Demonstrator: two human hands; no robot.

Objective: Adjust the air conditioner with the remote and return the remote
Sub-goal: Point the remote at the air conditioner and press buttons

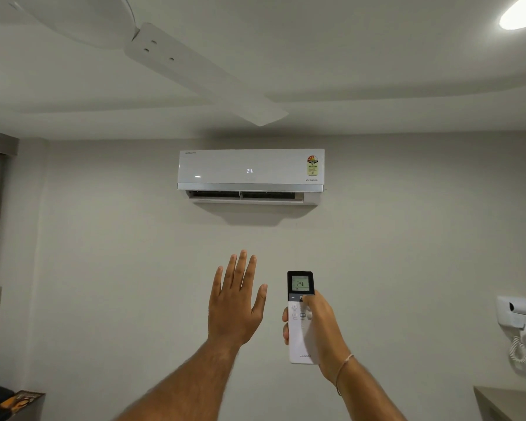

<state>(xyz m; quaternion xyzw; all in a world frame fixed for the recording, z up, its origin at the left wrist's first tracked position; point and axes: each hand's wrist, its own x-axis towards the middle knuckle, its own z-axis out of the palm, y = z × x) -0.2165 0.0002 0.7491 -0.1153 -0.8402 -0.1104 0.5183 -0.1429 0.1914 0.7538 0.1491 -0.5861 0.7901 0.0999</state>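
A white air conditioner hangs high on the wall, its front showing 24 and its lower flap open. My right hand holds a white remote upright below the unit, thumb resting on the buttons just under its dark screen, which also reads 24. My left hand is raised beside the remote, palm toward the wall, fingers spread, holding nothing.
A white ceiling fan blade reaches over the space in front of the unit. A wall-mounted hair dryer with a coiled cord is at the right, above a counter corner. Curtains hang at the left edge; a dark bag and magazine lie lower left.
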